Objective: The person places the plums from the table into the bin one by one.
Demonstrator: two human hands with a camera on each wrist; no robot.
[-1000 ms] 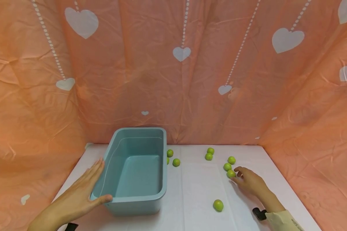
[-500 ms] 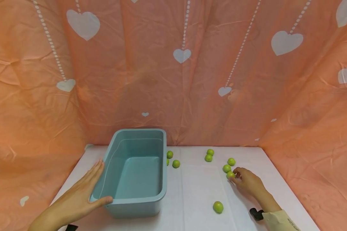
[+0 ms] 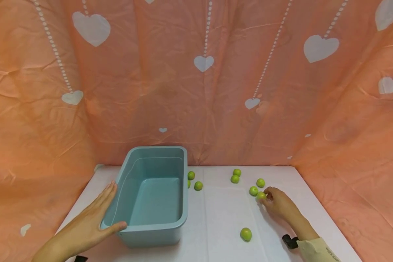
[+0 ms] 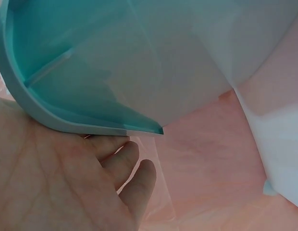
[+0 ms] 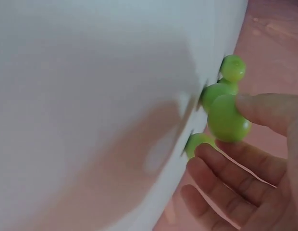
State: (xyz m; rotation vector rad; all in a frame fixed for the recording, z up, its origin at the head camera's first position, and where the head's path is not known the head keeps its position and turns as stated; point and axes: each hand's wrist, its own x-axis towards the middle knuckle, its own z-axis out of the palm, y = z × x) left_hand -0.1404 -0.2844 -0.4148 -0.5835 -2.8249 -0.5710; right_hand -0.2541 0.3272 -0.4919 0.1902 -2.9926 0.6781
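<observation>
My right hand (image 3: pixel 278 204) is at the right of the table, pinching a small round green fruit (image 5: pixel 228 119) between thumb and index finger. In the right wrist view its other fingers bend loosely below the fruit. Another green fruit (image 3: pixel 253 191) sits just left of the pinched one, and one more (image 3: pixel 260 182) lies behind. On the left, my left hand (image 3: pixel 86 222) rests against a blue-green plastic tub (image 3: pixel 185 182), fingers straight along its outer left side and thumb by the near rim. The tub's visible inside is bare.
Two green fruits (image 3: pixel 235 178) lie together at the back. Several more (image 3: pixel 198 186) are beside the tub's right wall, one partly hidden by it. A single fruit (image 3: pixel 246 234) lies near the front. Orange heart-printed sheeting (image 3: pixel 203 109) encloses the white table (image 3: pixel 222 211).
My right thumb and index finger have come together on the green fruit. The fruit beside it has shifted slightly left. My left hand and the tub stay put.
</observation>
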